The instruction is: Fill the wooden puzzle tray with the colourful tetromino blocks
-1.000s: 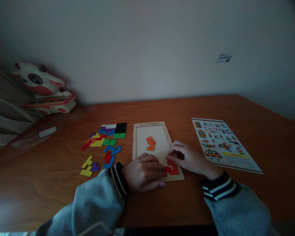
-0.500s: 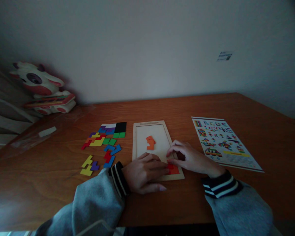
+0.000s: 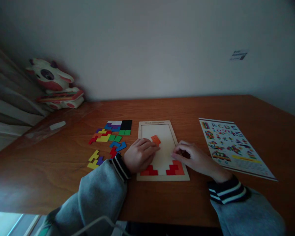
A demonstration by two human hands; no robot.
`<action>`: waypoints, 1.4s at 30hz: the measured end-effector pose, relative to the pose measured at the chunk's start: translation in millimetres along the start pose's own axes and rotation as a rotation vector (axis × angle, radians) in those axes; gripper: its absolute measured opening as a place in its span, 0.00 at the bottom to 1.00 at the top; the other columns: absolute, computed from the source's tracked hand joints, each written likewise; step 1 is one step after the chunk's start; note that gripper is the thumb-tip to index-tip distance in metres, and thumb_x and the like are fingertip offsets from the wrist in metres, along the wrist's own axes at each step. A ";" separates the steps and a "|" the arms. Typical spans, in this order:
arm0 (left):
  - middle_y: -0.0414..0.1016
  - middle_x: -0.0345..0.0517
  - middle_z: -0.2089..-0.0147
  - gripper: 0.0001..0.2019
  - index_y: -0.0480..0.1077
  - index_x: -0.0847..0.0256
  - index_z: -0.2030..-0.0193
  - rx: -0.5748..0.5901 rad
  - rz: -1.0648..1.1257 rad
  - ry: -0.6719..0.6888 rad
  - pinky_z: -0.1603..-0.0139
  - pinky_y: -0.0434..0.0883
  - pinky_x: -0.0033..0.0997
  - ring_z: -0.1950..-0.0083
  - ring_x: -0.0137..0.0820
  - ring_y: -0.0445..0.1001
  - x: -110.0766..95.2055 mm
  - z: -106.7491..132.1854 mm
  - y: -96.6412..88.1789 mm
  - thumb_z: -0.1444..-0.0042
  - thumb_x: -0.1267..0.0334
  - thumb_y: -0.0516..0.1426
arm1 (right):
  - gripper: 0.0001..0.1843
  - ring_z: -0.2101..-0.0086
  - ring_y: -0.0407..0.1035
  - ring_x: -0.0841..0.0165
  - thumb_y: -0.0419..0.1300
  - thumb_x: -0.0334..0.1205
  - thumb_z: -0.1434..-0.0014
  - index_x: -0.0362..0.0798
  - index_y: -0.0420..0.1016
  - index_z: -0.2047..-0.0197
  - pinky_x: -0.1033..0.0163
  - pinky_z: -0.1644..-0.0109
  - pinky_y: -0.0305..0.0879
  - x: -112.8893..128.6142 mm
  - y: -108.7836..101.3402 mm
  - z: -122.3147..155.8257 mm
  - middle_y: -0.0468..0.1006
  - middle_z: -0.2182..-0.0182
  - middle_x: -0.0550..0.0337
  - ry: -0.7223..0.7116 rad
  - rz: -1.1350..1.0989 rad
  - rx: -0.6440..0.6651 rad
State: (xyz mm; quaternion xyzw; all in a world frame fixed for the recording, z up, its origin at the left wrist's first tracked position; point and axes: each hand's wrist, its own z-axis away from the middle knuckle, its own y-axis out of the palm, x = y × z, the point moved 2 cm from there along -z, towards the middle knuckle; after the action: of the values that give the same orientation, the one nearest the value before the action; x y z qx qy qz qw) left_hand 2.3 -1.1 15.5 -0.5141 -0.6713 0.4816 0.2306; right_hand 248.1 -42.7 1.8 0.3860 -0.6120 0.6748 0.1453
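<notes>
While your left hand (image 3: 141, 155) flanks orange piece (image 3: 155, 140), tray (image 3: 163, 178) eleven o'clock, slide flat; can't tell grip, right hand (image 3: 191, 157) likewise.

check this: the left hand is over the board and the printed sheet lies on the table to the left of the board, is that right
Not quite: the sheet lies to the right of the board, as the head view shows. The left hand is indeed over the board.

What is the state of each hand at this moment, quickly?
Left hand: curled, next to orange piece; holding cannot be told.
Right hand: curled; holding cannot be told.
</notes>
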 end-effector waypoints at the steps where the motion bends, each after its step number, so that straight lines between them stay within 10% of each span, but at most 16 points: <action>1: 0.78 0.51 0.47 0.13 0.73 0.60 0.46 -0.008 -0.009 -0.040 0.46 0.72 0.43 0.48 0.39 0.73 3.8 0.2 0.0 0.34 0.66 0.51 | 0.18 0.66 0.70 0.67 0.57 0.54 0.35 0.49 0.77 0.64 0.61 0.61 0.65 -0.3 0.4 -0.3 0.75 0.66 0.58 0.002 -0.014 -0.007; 8: 0.74 0.52 0.40 0.14 0.71 0.60 0.44 -0.041 -0.014 -0.206 0.41 0.71 0.48 0.43 0.40 0.72 13.8 2.0 4.0 0.34 0.64 0.54 | 0.17 0.71 0.70 0.67 0.55 0.53 0.34 0.50 0.77 0.63 0.61 0.66 0.64 -1.4 1.1 -13.1 0.77 0.70 0.59 0.081 0.076 -0.125; 17: 0.74 0.52 0.41 0.16 0.72 0.59 0.45 -0.050 0.022 -0.301 0.41 0.70 0.49 0.44 0.41 0.72 18.3 2.6 2.7 0.38 0.71 0.52 | 0.36 0.44 0.67 0.53 0.65 0.56 0.43 0.53 0.67 0.35 0.46 0.40 0.64 14.5 18.7 -62.5 0.72 0.46 0.48 -0.054 0.234 -0.103; 32: 0.77 0.50 0.48 0.15 0.73 0.59 0.47 -0.087 -0.058 -0.280 0.47 0.74 0.41 0.50 0.39 0.74 11.5 10.4 -1.4 0.40 0.66 0.56 | 0.22 0.52 0.72 0.54 0.69 0.52 0.48 0.52 0.73 0.53 0.46 0.45 0.67 2.1 32.8 -53.1 0.79 0.55 0.52 -0.003 0.040 -0.155; 42: 0.78 0.53 0.46 0.15 0.73 0.59 0.46 -0.230 -0.444 -0.677 0.44 0.74 0.48 0.47 0.44 0.76 70.7 120.1 -73.0 0.35 0.57 0.54 | 0.20 0.62 0.76 0.60 0.66 0.52 0.46 0.52 0.72 0.54 0.54 0.56 0.73 8.0 36.1 -50.3 0.82 0.62 0.56 -0.002 -0.124 -0.122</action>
State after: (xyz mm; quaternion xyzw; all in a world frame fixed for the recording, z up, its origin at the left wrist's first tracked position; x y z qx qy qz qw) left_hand -154.3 13.6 15.3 -0.1918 -0.8531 0.4839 0.0363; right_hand 201.4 -5.3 -16.0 0.4145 -0.6268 0.6257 0.2095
